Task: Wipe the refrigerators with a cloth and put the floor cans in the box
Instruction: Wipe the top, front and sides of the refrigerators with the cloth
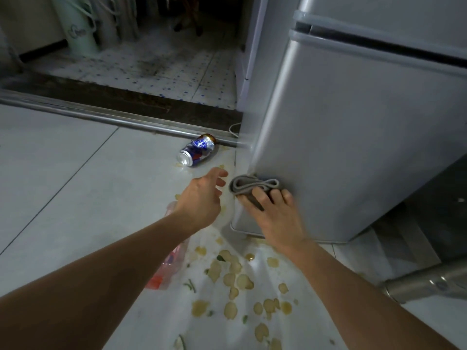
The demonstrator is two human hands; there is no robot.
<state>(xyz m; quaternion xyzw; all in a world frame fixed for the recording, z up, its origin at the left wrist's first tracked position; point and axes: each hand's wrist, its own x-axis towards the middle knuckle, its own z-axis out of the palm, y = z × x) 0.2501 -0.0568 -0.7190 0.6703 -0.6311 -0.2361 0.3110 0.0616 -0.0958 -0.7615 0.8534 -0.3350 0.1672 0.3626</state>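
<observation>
Right hand (274,210) presses a folded grey cloth (252,185) flat against the lower front of the silver refrigerator (353,147), close to its bottom left corner; fingers spread and mostly straight over the cloth. Left hand (202,198) hangs over the floor just left of the cloth, fingers loosely extended, holding nothing, not touching the refrigerator edge.

Can (197,151), blue and silver, lies on its side on the pale floor tiles (63,173), centre frame, above the left hand and apart from it. Its far end sits close to the metal threshold rail (101,116) that runs across the frame from the left edge to the refrigerator's corner.

Open tile to the left of the can and arm. Below the hands, lower centre: scattered yellowish food scraps (235,276) and a clear plastic wrapper (168,266) with red on it, partly under the left forearm. Lower right: a metal tube (429,281) lies beside the refrigerator's base. Past the threshold, a dotted floor runs to the upper centre.
</observation>
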